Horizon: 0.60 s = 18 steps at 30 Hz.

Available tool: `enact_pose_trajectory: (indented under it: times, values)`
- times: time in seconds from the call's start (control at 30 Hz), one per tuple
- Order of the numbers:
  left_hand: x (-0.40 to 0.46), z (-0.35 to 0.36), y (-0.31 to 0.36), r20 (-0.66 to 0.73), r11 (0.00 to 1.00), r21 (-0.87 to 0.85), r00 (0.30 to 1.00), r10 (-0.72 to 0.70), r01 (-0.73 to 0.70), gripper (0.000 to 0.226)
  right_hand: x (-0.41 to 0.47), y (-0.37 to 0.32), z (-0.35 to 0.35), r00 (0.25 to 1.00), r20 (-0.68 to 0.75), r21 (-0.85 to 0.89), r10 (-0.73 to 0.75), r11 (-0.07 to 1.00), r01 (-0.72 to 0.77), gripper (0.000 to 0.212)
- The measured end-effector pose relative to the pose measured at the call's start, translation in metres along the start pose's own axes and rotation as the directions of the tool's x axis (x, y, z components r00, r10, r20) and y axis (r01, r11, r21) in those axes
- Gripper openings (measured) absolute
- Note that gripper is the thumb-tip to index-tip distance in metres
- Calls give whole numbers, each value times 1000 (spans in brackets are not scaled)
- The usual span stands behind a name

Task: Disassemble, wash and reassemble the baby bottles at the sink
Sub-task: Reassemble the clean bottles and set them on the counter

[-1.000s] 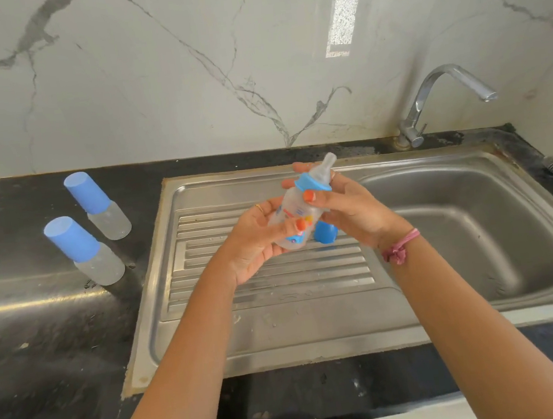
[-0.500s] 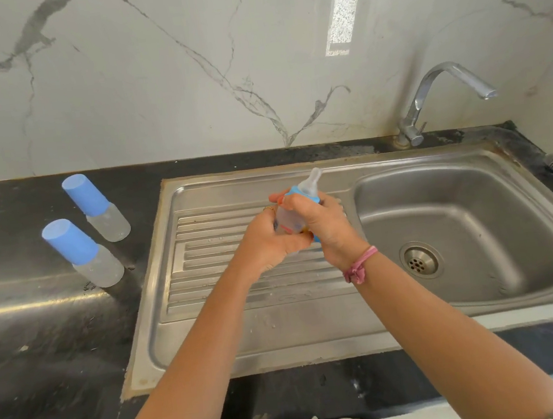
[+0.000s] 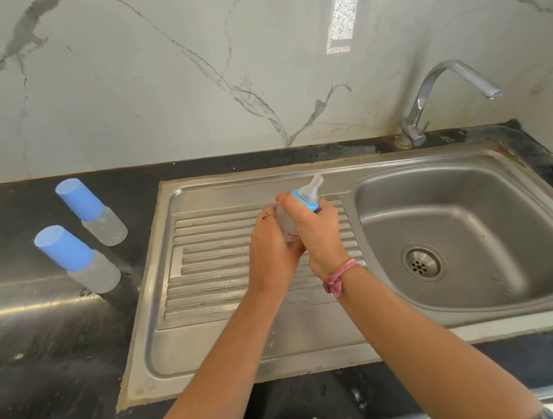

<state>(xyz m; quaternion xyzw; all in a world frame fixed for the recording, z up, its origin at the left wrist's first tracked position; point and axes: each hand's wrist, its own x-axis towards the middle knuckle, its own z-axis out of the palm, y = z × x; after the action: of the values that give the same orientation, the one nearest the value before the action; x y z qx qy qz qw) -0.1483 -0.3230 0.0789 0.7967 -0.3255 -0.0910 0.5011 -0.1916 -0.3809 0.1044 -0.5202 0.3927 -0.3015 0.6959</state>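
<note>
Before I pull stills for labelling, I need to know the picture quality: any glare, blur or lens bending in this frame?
Head view: a bright sunlit strip glares on the marble wall; the counter's left part shines; the wide lens bends the sink rim and leans the two capped bottles; the held bottle and both hands look sharp.
</note>
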Motion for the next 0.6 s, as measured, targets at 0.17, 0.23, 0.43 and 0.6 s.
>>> enact_pose_trajectory:
  times: [0.17, 0.23, 0.43, 0.6]
  values:
    - [14, -16, -22, 98, 996, 7, 991, -94, 94, 49, 23, -19, -40, 858, 512, -557, 47, 779, 289, 57]
    - [17, -23, -30, 89, 983, 46, 980, -179, 176, 54, 44, -18, -62, 862, 506, -713, 16, 570, 408, 81]
    - [21, -23, -46, 48, 927, 284, 962, -268, 244, 44, 87, 19, -99, 923, 377, -890, 76, 307, 339, 72]
    - [21, -22, -45, 56, 915, 316, 957, -283, 252, 38, 98, 47, -100, 937, 348, -895, 27, 307, 324, 58]
